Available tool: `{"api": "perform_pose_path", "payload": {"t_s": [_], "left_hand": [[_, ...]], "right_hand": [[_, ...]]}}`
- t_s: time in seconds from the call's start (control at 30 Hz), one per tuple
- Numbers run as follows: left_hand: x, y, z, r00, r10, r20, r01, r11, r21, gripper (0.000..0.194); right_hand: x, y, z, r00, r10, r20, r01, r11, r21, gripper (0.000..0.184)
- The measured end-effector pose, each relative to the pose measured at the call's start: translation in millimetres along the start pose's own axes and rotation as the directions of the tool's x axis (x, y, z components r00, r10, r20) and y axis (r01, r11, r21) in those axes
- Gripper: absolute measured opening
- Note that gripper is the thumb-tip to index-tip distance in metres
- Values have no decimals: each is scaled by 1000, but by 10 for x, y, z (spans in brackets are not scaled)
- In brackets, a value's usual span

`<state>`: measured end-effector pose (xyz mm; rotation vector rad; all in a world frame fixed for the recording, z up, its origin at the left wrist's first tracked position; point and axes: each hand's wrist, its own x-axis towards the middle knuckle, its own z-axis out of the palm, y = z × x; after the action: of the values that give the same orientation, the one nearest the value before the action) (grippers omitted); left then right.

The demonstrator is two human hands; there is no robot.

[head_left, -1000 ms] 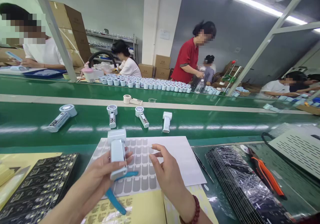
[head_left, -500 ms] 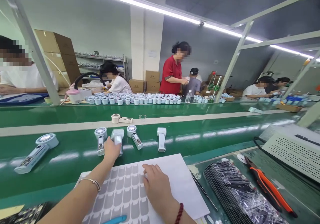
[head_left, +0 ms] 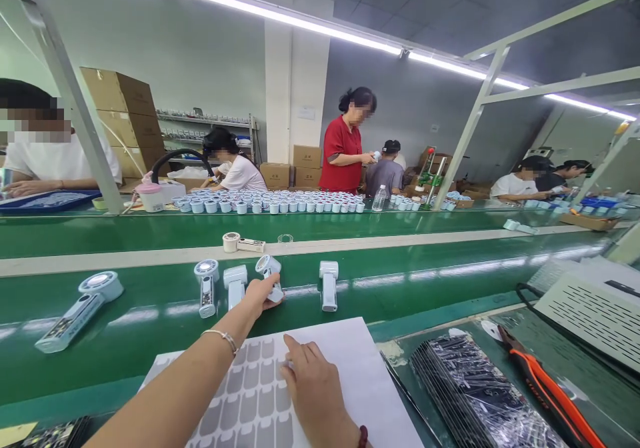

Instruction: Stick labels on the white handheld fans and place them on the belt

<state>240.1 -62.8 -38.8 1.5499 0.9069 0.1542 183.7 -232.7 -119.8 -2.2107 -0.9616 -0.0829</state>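
Left hand [head_left: 261,293] reaches across the belt, fingers closed around a small fan unit [head_left: 270,276]; right hand [head_left: 313,385] lies flat, fingers together, steadying the sticker sheet [head_left: 250,395] beneath it.

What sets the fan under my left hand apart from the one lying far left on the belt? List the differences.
1. The left hand grips the small fan, lifting its round head; the far-left fan lies flat, untouched.
2. The far-left fan looks larger, though it also lies nearer the camera's edge.
3. The small fan sits among three similar units; the far-left fan lies apart.

Both are pale handheld fans with a round head and straight handle, on the green belt.
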Motion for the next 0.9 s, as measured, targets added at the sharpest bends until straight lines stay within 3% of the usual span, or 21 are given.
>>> {"api": "perform_pose_path", "payload": {"t_s": [0.17,0.27,0.33,0.43,0.5,0.6,0.67,0.73,0.9], "left_hand": [[-716,-71,-257,990,92,110,-47,933,-356,16],[-1304,-204,-495,981,145,129,-63,869,-491,31],[-1650,-330,-629,994,87,66,-37,837,-545,35],[-2026,-536,-726,982,-185,-48,107,740,-664,29],[-2183,-666,-724,943,-321,-90,148,645,-750,25],[-2322,-831,-673,927,-364,-96,102,490,-866,22],[-2378,-915,-639,929,-364,-60,86,372,-924,19],[-2417,-978,-621,923,-384,-9,107,281,-954,16],[-2466,-1033,-623,914,-405,36,105,151,-983,20]], "right_hand": [[18,17,-48,998,56,-29,-48,972,231,48],[34,20,-133,988,150,-35,-123,905,408,35],[15,-18,-228,979,201,-23,-159,835,528,31],[-119,-192,-400,977,211,36,-181,721,669,41],[-294,-394,-492,976,184,120,-208,606,768,50],[-630,-759,-546,950,170,261,-300,273,914,54],[-837,-980,-533,934,184,306,-334,151,930,55],[-985,-1142,-505,924,199,325,-352,121,928,53],[-1092,-1302,-443,928,212,307,-347,192,918,44]]}}
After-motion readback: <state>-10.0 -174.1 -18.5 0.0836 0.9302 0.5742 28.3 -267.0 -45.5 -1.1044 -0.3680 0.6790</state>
